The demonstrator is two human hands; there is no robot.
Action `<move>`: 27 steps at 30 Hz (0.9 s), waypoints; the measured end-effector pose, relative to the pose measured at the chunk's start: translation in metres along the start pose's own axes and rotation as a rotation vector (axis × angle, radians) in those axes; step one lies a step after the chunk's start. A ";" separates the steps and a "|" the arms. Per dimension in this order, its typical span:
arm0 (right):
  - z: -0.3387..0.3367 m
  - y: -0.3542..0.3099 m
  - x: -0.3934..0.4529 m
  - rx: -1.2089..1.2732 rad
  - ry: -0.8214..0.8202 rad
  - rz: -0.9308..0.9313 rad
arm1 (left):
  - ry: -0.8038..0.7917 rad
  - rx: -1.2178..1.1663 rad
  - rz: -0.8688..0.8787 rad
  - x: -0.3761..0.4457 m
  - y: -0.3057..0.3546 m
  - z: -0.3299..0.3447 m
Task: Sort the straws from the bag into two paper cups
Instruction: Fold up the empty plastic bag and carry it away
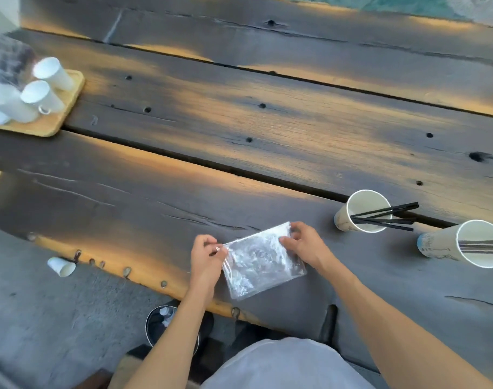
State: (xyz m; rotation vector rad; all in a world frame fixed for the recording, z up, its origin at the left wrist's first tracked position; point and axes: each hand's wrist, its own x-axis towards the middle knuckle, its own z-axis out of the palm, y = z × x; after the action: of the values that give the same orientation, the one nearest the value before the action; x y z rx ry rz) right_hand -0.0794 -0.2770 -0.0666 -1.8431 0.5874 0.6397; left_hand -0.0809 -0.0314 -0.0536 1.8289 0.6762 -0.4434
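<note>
A clear plastic zip bag lies flat on the dark wooden table near its front edge; it looks empty. My left hand pinches the bag's top left corner. My right hand pinches the top right corner. To the right, a paper cup holds several thin black straws that stick out to the right. A second paper cup at the right edge holds thicker dark straws.
A wooden tray with white mugs and cups stands at the far left. A small white cup lies on the ground left of the table. A dark bin sits below the table's front edge. Wide gaps run between the table's planks.
</note>
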 end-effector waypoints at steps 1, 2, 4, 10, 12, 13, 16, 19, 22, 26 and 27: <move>0.002 -0.001 0.001 0.043 -0.049 0.010 | 0.049 -0.056 -0.029 -0.002 -0.001 -0.005; 0.005 -0.002 0.000 0.092 -0.098 0.008 | 0.092 -0.126 -0.058 -0.005 -0.003 -0.011; 0.011 -0.003 -0.004 0.185 -0.195 -0.016 | 0.144 -0.282 -0.110 -0.013 -0.009 -0.022; 0.035 -0.031 -0.019 0.271 -0.226 -0.091 | 0.009 -0.445 -0.279 -0.040 -0.034 -0.048; 0.044 -0.043 -0.020 0.240 -0.234 -0.109 | -0.027 -0.395 -0.274 -0.051 -0.046 -0.054; 0.050 -0.049 -0.020 0.223 -0.242 -0.117 | -0.009 -0.398 -0.269 -0.055 -0.052 -0.056; 0.075 -0.060 -0.019 0.184 -0.310 -0.092 | 0.111 -0.499 -0.253 -0.068 -0.067 -0.066; 0.108 -0.063 -0.023 0.092 -0.396 -0.065 | 0.216 -0.638 -0.259 -0.073 -0.087 -0.084; 0.148 -0.067 -0.033 0.003 -0.404 -0.088 | 0.280 -0.745 -0.290 -0.077 -0.111 -0.107; 0.211 -0.076 -0.049 -0.075 -0.422 -0.104 | 0.374 -0.970 -0.408 -0.086 -0.156 -0.135; 0.228 -0.075 -0.052 -0.087 -0.438 -0.103 | 0.392 -1.000 -0.423 -0.091 -0.168 -0.141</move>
State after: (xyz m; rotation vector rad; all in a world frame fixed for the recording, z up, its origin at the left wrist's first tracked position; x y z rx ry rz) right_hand -0.1034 -0.0336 -0.0510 -1.7256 0.1758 0.9760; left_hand -0.2608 0.1215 -0.0725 0.8094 1.2800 0.0277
